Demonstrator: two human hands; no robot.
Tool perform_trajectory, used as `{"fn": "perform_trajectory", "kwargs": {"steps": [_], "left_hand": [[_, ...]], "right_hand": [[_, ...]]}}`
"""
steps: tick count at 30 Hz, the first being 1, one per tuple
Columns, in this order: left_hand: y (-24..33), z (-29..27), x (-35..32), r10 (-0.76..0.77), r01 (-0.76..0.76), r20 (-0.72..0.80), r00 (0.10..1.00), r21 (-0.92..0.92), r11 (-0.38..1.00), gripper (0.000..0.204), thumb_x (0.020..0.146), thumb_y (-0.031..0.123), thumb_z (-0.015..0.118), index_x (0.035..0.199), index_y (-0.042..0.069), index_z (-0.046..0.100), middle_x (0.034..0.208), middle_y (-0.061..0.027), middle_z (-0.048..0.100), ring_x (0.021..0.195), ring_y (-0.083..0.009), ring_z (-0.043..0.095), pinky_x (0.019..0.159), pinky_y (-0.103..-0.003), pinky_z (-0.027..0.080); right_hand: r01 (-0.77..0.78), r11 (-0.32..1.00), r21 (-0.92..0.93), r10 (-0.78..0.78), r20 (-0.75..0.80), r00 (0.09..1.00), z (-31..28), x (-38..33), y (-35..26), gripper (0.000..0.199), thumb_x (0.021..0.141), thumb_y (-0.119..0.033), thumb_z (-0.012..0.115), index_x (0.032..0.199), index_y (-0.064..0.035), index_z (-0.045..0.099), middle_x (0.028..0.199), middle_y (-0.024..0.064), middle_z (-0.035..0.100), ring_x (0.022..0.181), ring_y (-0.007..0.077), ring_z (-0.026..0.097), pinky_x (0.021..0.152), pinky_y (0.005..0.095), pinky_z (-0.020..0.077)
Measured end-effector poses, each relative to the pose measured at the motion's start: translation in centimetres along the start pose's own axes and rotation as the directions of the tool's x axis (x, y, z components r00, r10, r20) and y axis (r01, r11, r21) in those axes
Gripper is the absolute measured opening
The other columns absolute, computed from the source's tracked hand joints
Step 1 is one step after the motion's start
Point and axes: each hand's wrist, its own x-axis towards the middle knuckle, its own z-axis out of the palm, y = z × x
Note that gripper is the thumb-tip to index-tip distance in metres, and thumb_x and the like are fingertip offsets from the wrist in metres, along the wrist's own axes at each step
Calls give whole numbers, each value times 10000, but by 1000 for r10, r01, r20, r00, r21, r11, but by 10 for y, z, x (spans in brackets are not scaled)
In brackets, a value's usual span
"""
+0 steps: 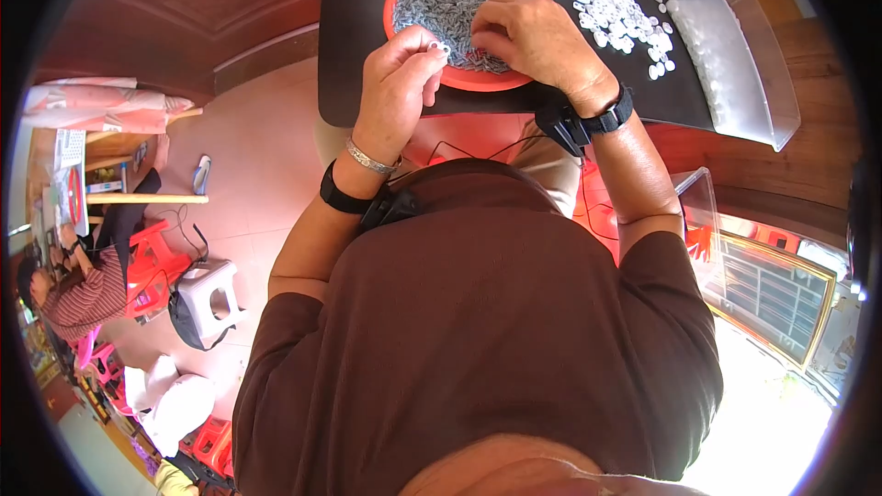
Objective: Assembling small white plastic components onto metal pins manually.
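Note:
A red round basin [487,83] holds a heap of small grey screw-like or nail-like pieces [441,0]. My left hand [401,78] is at the basin's near left rim, thumb and forefinger pinched on a small white plastic piece [442,49]. Over the heap, my right hand [533,41] has its fingers curled down toward the grey pieces. Whether its fingertips hold one is hidden. Many more white plastic pieces [606,0] lie scattered on the dark table to the right of the basin.
A clear plastic bin [735,64] with white contents stands at the table's right edge. The dark table [354,64] ends just in front of me. Farther left, another person [87,298] sits by a table, near red stools and a white stool [209,298].

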Motion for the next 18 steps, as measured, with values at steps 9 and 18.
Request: {"fn": "perform_trajectory", "kwargs": {"steps": [9,18], "left_hand": [[0,2,0,7,-7,3,1000,7,1000,136,845,114,532,741,27,531,597,12,484,489,-51,412,456,-208,324],[0,-1,-1,9,-9,2,1000,-1,1000,143,844,115,535,729,32,528,596,11,485,487,-50,416,459,-208,323]], "right_hand": [[57,996,-70,-51,77,996,7,5,-9,86,772,-150,628,832,-90,644,863,71,619,847,286,613,716,410,500],[-88,981,174,111,-122,986,2,0,2,118,840,-131,624,900,-31,640,755,79,645,689,223,631,641,308,489]]}}
